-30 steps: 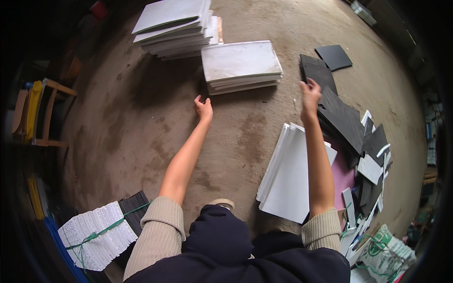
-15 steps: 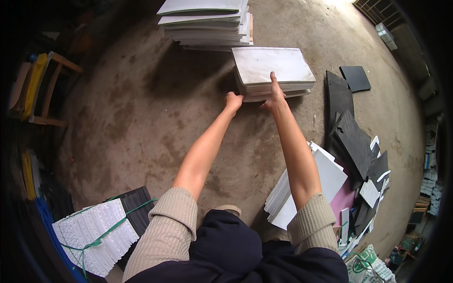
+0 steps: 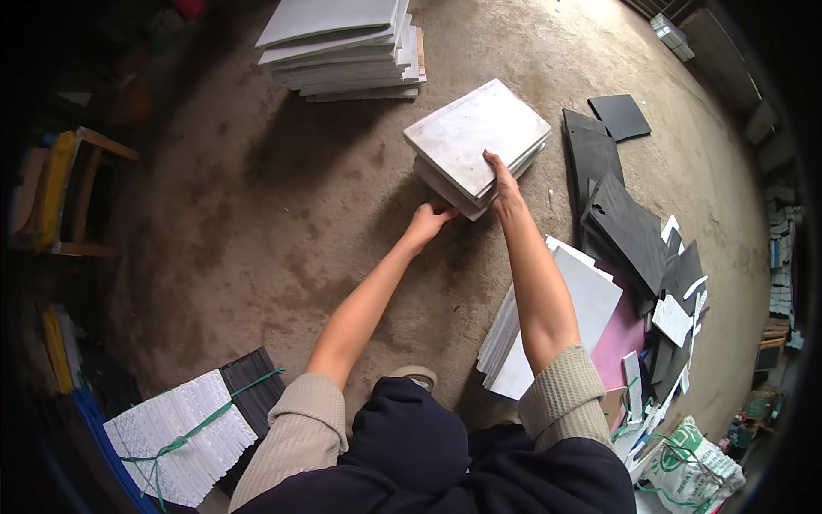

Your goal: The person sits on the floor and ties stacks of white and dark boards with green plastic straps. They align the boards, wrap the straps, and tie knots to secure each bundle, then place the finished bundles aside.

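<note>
A short stack of white boards (image 3: 475, 133), grimy on its top face, is between my hands at an angle, one corner toward me. My right hand (image 3: 505, 187) grips its near right side, thumb on the top board and the other fingers hidden along the edge. At the near left lower edge, my left hand (image 3: 430, 224) is closed with its fingertips at the bottom boards; some of those fingers are hidden beneath. Whether the stack rests on the floor or is slightly raised, I cannot tell.
A taller white board stack (image 3: 334, 51) stands far left. Loose white sheets (image 3: 565, 308) lie near right beside black sheets (image 3: 625, 227) and scraps. A tied bundle (image 3: 184, 428) is at near left, a wooden frame (image 3: 86, 193) at left, a printed sack (image 3: 685, 467) at near right.
The stack has turned counterclockwise, its near corner coming closer to me. Both hands have moved with it, the left one nearer and slightly right. The whole view has shifted a little.
</note>
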Demonstrator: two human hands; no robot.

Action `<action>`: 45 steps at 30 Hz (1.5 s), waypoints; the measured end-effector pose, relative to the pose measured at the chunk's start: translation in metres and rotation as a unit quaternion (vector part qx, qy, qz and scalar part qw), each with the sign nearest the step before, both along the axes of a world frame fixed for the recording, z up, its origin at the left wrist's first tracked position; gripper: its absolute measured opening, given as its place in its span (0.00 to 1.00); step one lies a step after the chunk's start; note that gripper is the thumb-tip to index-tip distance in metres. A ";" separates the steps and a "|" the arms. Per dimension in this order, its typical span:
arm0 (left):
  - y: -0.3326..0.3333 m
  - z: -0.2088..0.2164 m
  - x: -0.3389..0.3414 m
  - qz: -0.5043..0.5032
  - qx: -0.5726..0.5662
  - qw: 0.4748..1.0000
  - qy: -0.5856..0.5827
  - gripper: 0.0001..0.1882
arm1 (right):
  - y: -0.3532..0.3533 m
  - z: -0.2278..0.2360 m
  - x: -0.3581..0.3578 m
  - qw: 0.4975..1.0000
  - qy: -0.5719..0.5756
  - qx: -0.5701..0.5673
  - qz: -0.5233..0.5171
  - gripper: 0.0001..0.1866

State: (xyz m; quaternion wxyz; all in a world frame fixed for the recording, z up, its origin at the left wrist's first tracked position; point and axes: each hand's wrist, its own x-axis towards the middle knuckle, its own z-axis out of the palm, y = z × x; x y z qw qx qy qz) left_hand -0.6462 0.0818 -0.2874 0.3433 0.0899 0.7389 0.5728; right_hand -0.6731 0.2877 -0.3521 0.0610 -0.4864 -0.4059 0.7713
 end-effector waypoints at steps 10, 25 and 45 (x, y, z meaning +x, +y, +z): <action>-0.076 0.023 -0.035 0.209 0.091 0.972 0.062 0.17 | -0.064 0.127 0.069 0.851 -0.220 0.388 0.278 0.65; -0.084 0.033 0.011 0.143 0.116 0.981 -0.061 0.24 | -0.182 0.167 0.068 0.643 -0.219 0.624 0.387 0.60; -0.095 0.095 -0.016 0.074 0.142 0.954 0.253 0.34 | -0.092 0.180 0.134 0.746 0.147 0.572 0.307 0.59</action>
